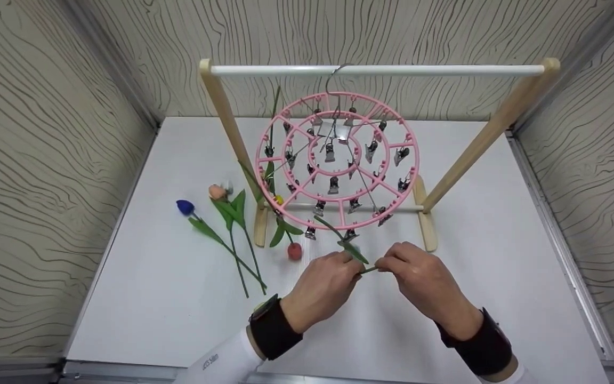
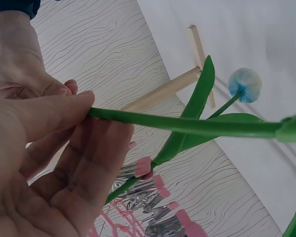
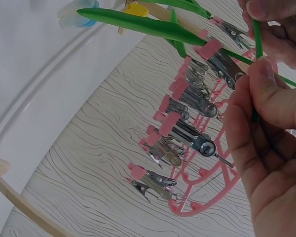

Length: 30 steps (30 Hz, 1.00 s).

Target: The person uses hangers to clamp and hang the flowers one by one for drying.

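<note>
Both hands grip one green flower stem [image 1: 368, 270] in front of the hanger. My left hand [image 1: 325, 290] pinches it between thumb and fingers; in the left wrist view the stem runs right to a leaf at the frame edge, its bloom out of view. My right hand [image 1: 419, 277] pinches the same stem beside the left, thumb against fingers in the right wrist view. Just above the hands, a light-blue artificial tulip [image 2: 245, 85] with green leaves [image 1: 352, 250] hangs head-down at the near rim of the pink round clip hanger [image 1: 342, 213].
The hanger hooks over the white bar [image 1: 419, 70] of a wooden stand [image 1: 477, 144]. Red [image 1: 294, 251] and yellow [image 1: 279, 200] tulips are at its left side. On the white table [image 1: 142, 298] lie blue [image 1: 184, 207] and peach [image 1: 217, 192] tulips. Metal clips [image 3: 187, 136] dangle around the rings.
</note>
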Motion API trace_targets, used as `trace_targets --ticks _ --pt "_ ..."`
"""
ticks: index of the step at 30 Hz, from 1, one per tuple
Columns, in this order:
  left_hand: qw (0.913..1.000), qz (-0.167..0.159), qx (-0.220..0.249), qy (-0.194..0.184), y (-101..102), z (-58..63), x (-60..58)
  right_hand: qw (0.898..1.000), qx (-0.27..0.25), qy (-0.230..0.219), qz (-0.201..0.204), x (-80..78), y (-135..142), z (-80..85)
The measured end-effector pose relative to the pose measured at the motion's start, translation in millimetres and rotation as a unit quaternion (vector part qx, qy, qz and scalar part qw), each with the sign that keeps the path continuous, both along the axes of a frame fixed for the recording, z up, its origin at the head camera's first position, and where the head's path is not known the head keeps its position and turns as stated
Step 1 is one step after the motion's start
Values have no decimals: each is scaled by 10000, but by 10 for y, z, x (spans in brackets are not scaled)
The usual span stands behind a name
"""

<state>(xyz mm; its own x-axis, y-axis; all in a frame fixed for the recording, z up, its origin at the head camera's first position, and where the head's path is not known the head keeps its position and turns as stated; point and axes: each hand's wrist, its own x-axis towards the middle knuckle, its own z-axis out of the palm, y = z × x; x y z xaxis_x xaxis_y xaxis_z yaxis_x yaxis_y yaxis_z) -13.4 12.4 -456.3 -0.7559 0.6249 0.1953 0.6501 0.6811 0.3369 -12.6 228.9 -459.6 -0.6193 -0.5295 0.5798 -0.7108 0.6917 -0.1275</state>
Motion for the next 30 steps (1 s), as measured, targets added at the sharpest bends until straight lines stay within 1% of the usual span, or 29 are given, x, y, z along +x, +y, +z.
trace_targets --ticks 4,9,12,15,19,23,26,28,30 --pt "9999 8 138 -93 -32 48 -1 9993 -312 -141 156 -10 36 46" --pt "9983 113 469 -331 -91 137 -4 9949 -921 -292 300 -51 169 113" --pt "9959 233 756 -441 -129 189 -9 9915 -1223 -379 240 -103 268 137" --pt "9922 320 1122 -428 -173 227 -12 9858 -1569 -589 99 -173 345 124" --pt "9852 323 1662 -275 -218 273 -16 9722 -2102 -1018 -161 -280 402 77" --pt "9743 257 2221 -257 -239 309 -24 9534 -2636 -1393 -461 -410 453 23" --pt "9667 220 2538 -240 -240 327 -23 9392 -2979 -1562 -690 -519 491 -22" --pt "9622 194 2711 -151 -236 327 -21 9342 -3079 -1597 -837 -593 511 -53" --pt "9574 166 2881 -54 -226 317 -18 9313 -3123 -1620 -948 -666 525 -82"
